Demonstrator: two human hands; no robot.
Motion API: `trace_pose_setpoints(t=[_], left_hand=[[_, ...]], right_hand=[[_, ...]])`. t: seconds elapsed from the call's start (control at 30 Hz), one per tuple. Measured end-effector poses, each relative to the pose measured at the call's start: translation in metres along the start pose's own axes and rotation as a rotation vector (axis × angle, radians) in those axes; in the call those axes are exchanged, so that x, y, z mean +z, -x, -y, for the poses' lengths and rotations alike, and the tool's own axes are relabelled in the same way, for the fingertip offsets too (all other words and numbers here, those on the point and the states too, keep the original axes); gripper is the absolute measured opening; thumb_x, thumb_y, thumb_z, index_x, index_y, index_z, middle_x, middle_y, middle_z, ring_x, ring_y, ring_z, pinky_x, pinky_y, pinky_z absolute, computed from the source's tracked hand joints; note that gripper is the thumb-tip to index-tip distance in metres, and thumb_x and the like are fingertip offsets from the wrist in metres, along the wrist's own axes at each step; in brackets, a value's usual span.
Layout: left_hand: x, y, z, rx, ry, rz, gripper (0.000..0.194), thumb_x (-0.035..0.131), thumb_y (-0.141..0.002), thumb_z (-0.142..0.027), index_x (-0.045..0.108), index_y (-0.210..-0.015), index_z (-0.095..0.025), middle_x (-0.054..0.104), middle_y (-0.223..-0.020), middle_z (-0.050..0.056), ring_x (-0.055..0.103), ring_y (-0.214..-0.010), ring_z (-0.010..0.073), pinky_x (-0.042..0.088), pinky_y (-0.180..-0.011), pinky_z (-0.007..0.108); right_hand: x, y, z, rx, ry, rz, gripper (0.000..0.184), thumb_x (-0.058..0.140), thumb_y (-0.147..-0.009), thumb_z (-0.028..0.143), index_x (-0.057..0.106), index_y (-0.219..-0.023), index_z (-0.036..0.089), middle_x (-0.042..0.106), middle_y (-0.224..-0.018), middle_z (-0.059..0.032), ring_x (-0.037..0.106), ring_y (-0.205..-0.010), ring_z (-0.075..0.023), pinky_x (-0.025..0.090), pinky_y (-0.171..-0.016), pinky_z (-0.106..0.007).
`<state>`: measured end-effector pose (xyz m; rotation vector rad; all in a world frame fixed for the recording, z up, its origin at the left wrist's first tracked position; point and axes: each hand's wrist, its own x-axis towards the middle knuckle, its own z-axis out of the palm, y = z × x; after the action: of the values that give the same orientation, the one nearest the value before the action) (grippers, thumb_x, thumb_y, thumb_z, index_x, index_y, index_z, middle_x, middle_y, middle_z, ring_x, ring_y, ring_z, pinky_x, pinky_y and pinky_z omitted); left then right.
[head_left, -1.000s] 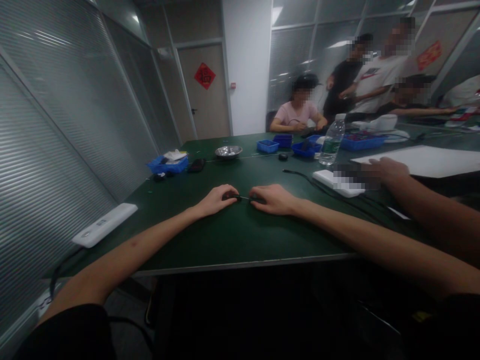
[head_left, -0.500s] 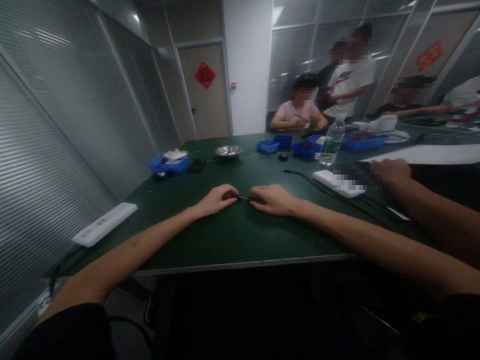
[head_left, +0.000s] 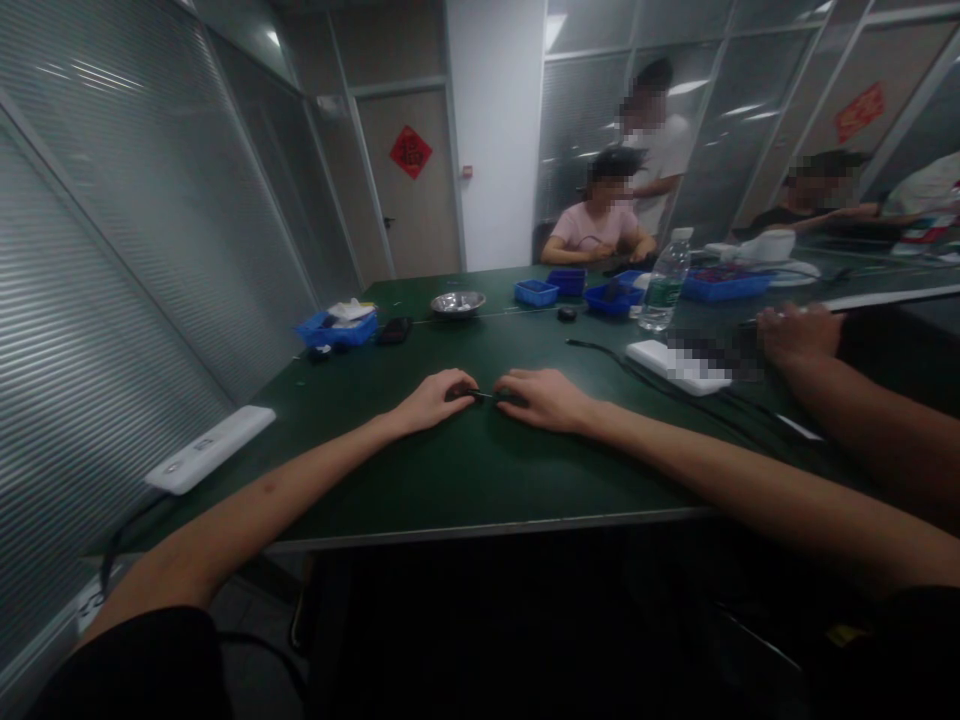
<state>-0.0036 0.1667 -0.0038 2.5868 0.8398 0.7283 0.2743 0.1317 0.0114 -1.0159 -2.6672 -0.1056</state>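
Steadiness seemed to us the reason for the pose: the left hand (head_left: 442, 398) and right hand (head_left: 551, 400) lay low at the flat, dark-green tabletop (head_left: 420, 480), their fingertips facing, so that the table could presumably carry some of their weight. In the narrow gap between them we saw a small black object with a thin, metallic-looking rod (head_left: 478, 396). The left thumb and fingers were curled around its dark end, probably to keep it from turning, while the rod pointed toward the right hand. That hand was bent, thumb and fingers near the rod's tip, but whether it gripped anything inside the curl we could not tell. Compared with the earlier frames, the left hand had kept its place, and the right fingertips sat slightly nearer to it. On the right, a co-worker's hand (head_left: 802, 335) had shifted farther right, and the broad, white, sheet-like thing (head_left: 892, 297) beyond it had thinned to a narrow strip. Behind, a standing person in a white top (head_left: 664, 160) had moved leftward, close behind the seated person in a pink top (head_left: 589, 232).
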Motion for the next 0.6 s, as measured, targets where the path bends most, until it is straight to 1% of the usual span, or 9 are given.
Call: trace_pose_setpoints(t=[0.27,0.6], left_hand=[[0.0002,-0.0001,0.0014,0.016,-0.014,0.001,0.023,0.061,-0.098,-0.032,0.068,-0.115,-0.019,0.066,-0.107,0.007,0.061,-0.094,0.0209,0.050,-0.084,0.034],[0.0005,-0.0002,0.0006,0.022,-0.017,-0.001,0.023,0.061,-0.098,-0.032,0.067,-0.116,-0.019,0.066,-0.109,0.007,0.061,-0.094,0.0209,0.050,-0.084,0.035]], right_hand=[[0.0008,0.0001,0.0047,0.008,-0.005,-0.053,0.034,0.052,-0.103,0.043,0.064,-0.127,0.023,0.066,-0.110,-0.0076,0.062,-0.082,-0.0176,0.039,-0.070,-0.028],[-0.0002,-0.0021,0.0092,0.025,0.003,-0.051,0.035,0.051,-0.103,0.044,0.064,-0.129,0.023,0.066,-0.112,-0.0079,0.063,-0.083,-0.0180,0.040,-0.070,-0.028]])
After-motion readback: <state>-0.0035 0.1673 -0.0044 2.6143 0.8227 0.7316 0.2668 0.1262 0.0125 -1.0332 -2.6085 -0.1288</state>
